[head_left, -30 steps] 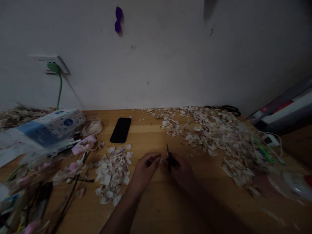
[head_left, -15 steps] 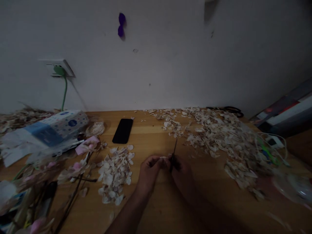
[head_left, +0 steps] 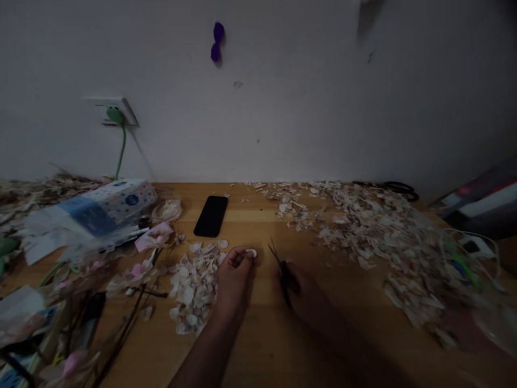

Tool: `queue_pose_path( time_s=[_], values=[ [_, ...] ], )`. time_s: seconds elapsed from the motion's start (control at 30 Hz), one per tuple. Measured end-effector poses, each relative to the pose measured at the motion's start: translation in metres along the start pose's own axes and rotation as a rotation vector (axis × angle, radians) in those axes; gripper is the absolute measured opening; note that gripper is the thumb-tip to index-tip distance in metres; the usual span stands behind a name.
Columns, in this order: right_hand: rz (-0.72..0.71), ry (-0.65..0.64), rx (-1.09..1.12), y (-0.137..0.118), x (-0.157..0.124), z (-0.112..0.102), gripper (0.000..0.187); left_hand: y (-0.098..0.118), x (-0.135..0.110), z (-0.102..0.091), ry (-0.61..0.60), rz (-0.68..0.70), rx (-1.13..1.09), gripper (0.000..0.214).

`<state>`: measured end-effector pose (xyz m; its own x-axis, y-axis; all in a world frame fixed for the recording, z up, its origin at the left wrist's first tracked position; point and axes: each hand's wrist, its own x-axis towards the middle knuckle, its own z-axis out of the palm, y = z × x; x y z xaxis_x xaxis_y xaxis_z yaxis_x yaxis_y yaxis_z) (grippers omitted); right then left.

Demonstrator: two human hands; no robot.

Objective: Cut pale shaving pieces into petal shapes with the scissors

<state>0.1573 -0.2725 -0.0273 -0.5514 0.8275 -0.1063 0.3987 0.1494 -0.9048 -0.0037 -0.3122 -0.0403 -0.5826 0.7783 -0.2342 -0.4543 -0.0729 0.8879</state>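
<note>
My left hand [head_left: 235,274] pinches a small pale petal-like piece [head_left: 251,252] between its fingertips, just right of a small heap of pale petal pieces [head_left: 193,283] on the wooden table [head_left: 258,345]. My right hand [head_left: 301,288] is closed round small dark scissors [head_left: 278,260] whose blades point up and away, slightly apart. The two hands are a short gap apart near the table's middle. The light is dim.
A black phone [head_left: 211,215] lies flat behind the hands. A wide spread of pale scraps [head_left: 375,231] covers the right side. A tissue box [head_left: 92,210], artificial flower stems [head_left: 133,280] and clutter fill the left. A green plug [head_left: 115,116] sits in a wall socket. Cables [head_left: 464,253] lie at right.
My hands were together, with the scissors at the piece. They have drawn apart: the left hand moved left toward the small heap with the piece, and the right stayed with the scissors. The view shifted.
</note>
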Motion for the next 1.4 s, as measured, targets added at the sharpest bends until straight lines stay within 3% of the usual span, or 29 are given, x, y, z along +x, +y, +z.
queue_pose_path(
  time_s=[0.17,0.4,0.77,1.27,1.4],
  values=[
    [0.028,-0.103,-0.082,0.000,-0.004,0.002,0.015,-0.002,-0.001,-0.003,-0.030,-0.061,-0.040,0.025],
    [0.054,-0.109,-0.093,-0.005,-0.005,0.000,0.019,0.006,0.000,-0.004,-0.100,-0.105,0.153,0.027],
    [0.077,-0.108,-0.126,-0.006,-0.007,0.003,0.021,0.003,-0.003,-0.001,-0.130,-0.093,0.117,0.026],
    [0.059,-0.079,-0.078,0.002,-0.004,0.005,0.021,0.002,-0.002,0.000,-0.146,-0.143,0.038,0.023],
    [0.064,0.052,-0.045,0.008,-0.001,0.001,0.019,0.005,-0.004,0.000,-0.149,-0.143,0.010,0.021]
  ],
)
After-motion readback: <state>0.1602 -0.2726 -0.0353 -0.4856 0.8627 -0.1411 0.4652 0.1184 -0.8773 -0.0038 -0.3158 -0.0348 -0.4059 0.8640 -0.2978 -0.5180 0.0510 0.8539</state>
